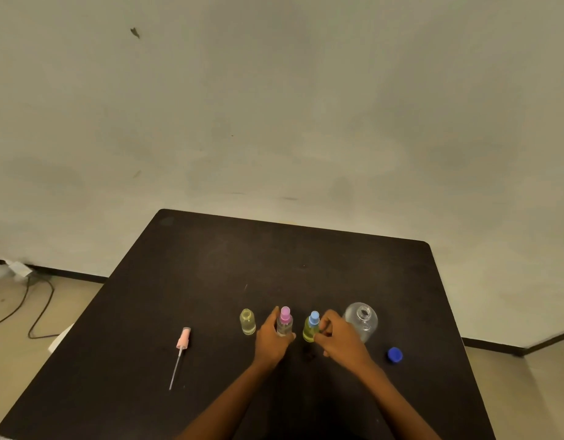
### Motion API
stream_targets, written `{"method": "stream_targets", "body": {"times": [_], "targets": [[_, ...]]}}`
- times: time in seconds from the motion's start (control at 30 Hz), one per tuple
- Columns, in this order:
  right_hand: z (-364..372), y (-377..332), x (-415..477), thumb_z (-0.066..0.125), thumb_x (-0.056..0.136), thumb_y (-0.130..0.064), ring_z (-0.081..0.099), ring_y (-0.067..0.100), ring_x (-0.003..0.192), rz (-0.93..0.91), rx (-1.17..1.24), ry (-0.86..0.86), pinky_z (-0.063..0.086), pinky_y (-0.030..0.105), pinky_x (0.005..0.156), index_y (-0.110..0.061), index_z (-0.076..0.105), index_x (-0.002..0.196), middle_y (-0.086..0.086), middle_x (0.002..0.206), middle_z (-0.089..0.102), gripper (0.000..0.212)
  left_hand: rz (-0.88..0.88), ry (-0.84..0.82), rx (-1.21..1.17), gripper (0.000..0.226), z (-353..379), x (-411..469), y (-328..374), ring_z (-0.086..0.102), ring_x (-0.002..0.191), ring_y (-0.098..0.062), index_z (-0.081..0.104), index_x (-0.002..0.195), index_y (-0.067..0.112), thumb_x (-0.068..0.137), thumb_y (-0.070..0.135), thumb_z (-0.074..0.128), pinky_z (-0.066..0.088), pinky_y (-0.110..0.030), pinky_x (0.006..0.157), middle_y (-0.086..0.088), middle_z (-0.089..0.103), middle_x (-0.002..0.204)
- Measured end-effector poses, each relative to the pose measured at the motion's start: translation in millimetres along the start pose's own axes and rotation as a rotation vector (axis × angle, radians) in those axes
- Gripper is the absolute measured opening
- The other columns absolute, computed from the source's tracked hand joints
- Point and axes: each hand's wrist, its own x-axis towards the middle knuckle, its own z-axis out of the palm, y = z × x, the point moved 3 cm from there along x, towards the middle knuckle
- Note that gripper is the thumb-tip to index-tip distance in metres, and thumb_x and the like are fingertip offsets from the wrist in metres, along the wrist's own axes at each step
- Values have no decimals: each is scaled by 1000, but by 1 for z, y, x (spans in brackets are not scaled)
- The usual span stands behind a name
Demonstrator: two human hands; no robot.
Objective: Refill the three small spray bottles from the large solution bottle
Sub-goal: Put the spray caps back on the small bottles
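A dark worktop (274,265) with rounded corners stands against a plain pale wall (274,106). A beige floor (7,360) shows at both sides, with black cables (39,300) trailing on the left.

Near the middle of the worktop four bottles stand upright in a row, left to right. First is a small open bottle (248,322) with no top, holding pale yellow liquid. Next is a pink-topped bottle (285,320), clear and seemingly nearly empty. Then comes a blue-topped bottle (311,329) holding yellow-green liquid. Last is the large solution bottle (362,319), clear, uncapped, its mouth facing up. Its blue cap (395,355) lies on the worktop to the right, apart from it.

The person's left hand (271,341) grips the pink-topped bottle from its left side, fingers (290,337) wrapped round the lower body. The right hand (337,341) sits between the blue-topped bottle and the large bottle. Its curled fingers (322,330) appear to pinch the blue-topped bottle from the right.

Well to the left lies a pink spray head (182,342), detached. Its long dip tube runs toward the viewer and slightly left, with the pink head at the far end.

The open bottle looks filled and the blue-topped one full and closed, so the pink-topped bottle probably comes next. Its long axis is vertical, its top directly above the left hand's grip. The right hand is the nearer to the large bottle, which stands just behind it.
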Motion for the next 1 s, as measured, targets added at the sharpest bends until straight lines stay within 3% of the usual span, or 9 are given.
{"method": "stream_targets", "body": {"times": [0.1,0.2,0.27,0.37,0.43,0.53,0.73,0.87,1.0], "targets": [[0,3,0,59,81,-13,64,23,71,11,-33,8,53,41,72,-18,45,71,2,71,57,19,-2,35,-39,51,-12,-28,4,50,122,-17,48,132,16,84,13,65,41,-41,106,5,52,130],[5,1,1,57,82,-11,63,16,59,-5,-50,-35,52,33,65,-20,44,64,-1,63,57,24,-9,173,-175,10,-38,-60,2,64,89,-16,61,98,23,91,18,56,55,-34,78,3,67,98],[10,-4,0,57,83,-12,60,11,54,-24,-58,-82,51,29,63,-21,45,65,-2,64,58,24,-6,337,-208,10,-64,-68,-7,65,76,-19,63,87,19,92,18,54,55,-36,69,-8,69,87],[19,-8,-1,57,85,-16,59,7,54,-53,-76,-149,52,30,66,-22,48,68,-2,67,60,20,-39,625,-47,5,-110,-60,-25,61,88,-27,62,91,14,88,13,58,52,-45,82,-12,64,95],[24,-11,-2,58,85,-16,59,7,55,-74,-74,-190,53,30,68,-21,50,71,-2,69,60,17,-156,708,127,25,-135,-46,-38,52,107,-34,58,109,11,85,17,63,45,-46,88,-16,54,116],[28,-16,-4,58,86,-14,57,7,57,-93,-72,-247,51,23,64,-22,50,72,-4,71,58,18,-347,621,339,47,-150,-29,-57,43,117,-39,48,123,14,82,28,67,39,-49,95,-18,45,129],[25,-18,-7,58,87,-14,59,9,62,-105,-49,-263,51,20,63,-19,51,75,-5,71,58,14,-343,561,294,22,-141,-16,-77,58,100,-33,60,106,17,86,26,60,44,-49,91,-12,62,110],[20,-22,-11,57,87,-11,58,6,55,-98,55,-241,48,15,57,-13,55,80,-1,71,60,7,-97,567,38,12,-117,-38,-36,62,90,-24,61,97,19,85,19,62,50,-47,86,-6,64,97],[16,-36,-16,57,88,-10,63,9,62,-97,303,-159,50,20,58,-19,55,94,1,81,64,11,182,415,-170,20,-79,-72,24,64,88,-8,63,96,23,80,12,69,53,-29,80,3,66,94]]}}
